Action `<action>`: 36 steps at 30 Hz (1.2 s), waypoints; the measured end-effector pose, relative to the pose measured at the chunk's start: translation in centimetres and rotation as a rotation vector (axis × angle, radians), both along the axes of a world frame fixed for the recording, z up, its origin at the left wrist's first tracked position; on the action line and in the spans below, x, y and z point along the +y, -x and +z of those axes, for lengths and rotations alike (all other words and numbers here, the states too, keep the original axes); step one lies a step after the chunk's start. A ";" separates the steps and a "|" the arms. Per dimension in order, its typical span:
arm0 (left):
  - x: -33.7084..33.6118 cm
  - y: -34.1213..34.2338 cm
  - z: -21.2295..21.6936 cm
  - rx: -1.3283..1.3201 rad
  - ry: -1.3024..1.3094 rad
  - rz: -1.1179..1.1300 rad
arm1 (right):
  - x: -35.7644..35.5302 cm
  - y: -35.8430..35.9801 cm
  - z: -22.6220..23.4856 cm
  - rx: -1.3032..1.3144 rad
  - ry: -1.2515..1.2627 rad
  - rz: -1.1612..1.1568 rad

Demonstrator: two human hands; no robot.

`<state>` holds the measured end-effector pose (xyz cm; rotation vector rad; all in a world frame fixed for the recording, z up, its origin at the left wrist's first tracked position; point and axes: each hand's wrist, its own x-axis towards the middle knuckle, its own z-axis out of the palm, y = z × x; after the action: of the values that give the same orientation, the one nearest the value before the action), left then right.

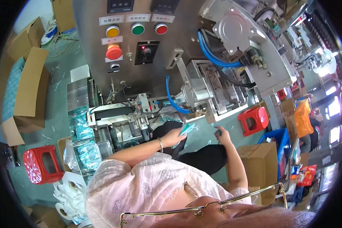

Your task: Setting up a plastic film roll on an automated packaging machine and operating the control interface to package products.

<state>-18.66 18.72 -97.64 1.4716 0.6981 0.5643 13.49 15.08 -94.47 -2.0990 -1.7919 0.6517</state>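
Observation:
My left hand (173,137), with a bracelet at the wrist, is closed on a small bunch of teal sachets (187,128) just below the metal jaws of a packing machine (201,85). My right hand (223,135) is a short way to its right. Its fingers pinch a small teal sachet (217,132) above the green floor. The two hands are apart and do not touch. My pink sleeves and black trousers fill the space beneath them.
The machine's grey panel (136,41) carries yellow, green and red buttons. Clear trays of teal sachets (88,154) stand at the left. There are red stools (41,164) (254,120), cardboard boxes (259,161) (26,91), a blue crate (279,138) and white bags (70,193).

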 end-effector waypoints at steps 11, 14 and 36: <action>-0.2 0.8 1.7 -0.287 0.510 -0.140 | 0.0 15.7 0.9 1.212 0.168 -0.181; 0.0 0.9 2.5 -0.270 0.474 -0.205 | 0.0 16.4 1.0 1.200 0.114 -0.277; -0.5 -6.9 -2.9 0.607 -0.649 0.039 | -0.5 17.8 -4.8 1.315 -0.168 -0.902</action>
<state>-11.74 18.24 -100.49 2.2855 1.0748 0.3806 -4.35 14.57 -99.30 -1.4157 -0.1514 1.1039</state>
